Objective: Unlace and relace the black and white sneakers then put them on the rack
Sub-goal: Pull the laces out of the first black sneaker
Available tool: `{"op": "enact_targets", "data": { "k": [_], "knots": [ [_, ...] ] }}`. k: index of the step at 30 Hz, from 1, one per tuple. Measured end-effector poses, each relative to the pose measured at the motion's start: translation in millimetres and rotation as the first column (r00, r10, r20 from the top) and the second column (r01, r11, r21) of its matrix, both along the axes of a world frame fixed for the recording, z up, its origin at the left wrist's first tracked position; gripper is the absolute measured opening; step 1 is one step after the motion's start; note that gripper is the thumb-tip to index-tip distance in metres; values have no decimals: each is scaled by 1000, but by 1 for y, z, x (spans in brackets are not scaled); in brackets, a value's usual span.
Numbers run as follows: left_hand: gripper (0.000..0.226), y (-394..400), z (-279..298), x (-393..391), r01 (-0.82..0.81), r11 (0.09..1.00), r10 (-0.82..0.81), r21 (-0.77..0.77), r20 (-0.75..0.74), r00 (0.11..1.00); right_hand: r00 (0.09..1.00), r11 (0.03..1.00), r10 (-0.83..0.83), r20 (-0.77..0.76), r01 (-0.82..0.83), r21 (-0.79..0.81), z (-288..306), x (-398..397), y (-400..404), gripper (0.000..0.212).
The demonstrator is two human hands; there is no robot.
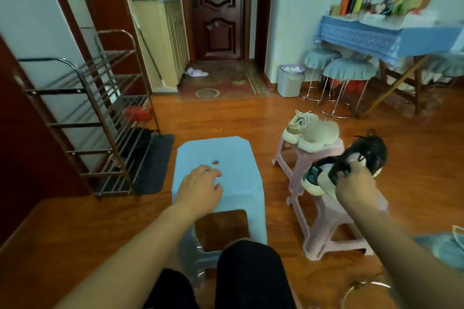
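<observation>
Wooden floor below, the right hand (351, 183) grips the black and white sneakers (346, 168) with clenched fingers (339, 174), the left hand (200, 189) lies relaxed on the light blue plastic stool (238, 153), so fetching seems in hand and setting them down there for unlacing likely comes next.

A home entryway: wood floor (226, 118), a metal shoe rack (100, 118) by the wall, a dark panelled door (218, 15), plastic stools (218, 173), a cloth-covered desk (391, 37) of books.

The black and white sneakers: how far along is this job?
Early, it seems. Done: nothing visible; the rack holds no black and white sneakers. In hand: the right hand grips them above a pink stool. The left hand rests on the blue stool. Left: unlacing, relacing, racking.
</observation>
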State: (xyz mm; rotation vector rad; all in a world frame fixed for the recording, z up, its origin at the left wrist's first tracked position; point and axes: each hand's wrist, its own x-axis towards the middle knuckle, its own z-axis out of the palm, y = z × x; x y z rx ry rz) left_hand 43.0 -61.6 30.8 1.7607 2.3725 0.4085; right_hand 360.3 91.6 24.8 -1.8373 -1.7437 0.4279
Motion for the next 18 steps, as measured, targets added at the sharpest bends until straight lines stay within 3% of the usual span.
{"op": "enact_targets", "data": {
  "k": [4,8,11,13,15,18],
  "knots": [
    [43,-14,25,-13,-34,991,15,131,139,990,954,944,294,64,-300,139,50,-45,-16,25],
    [54,-18,32,-53,-161,953,96,258,245,965,845,844,532,51,-534,41,85,-99,-4,27],
    [66,-9,28,-81,-218,915,132,339,259,957,689,707,704,169,-704,-75,77,-138,19,18],
    [70,-1,18,-92,-208,927,124,312,268,955,626,636,772,113,-758,-143,66,-161,37,22],
    [70,5,2,-96,-190,954,123,230,279,952,646,646,761,58,-745,-169,56,-176,52,31],
    [66,15,-30,-100,-193,969,129,155,352,927,762,762,647,24,-645,-50,26,-203,81,41]
  ]
}}
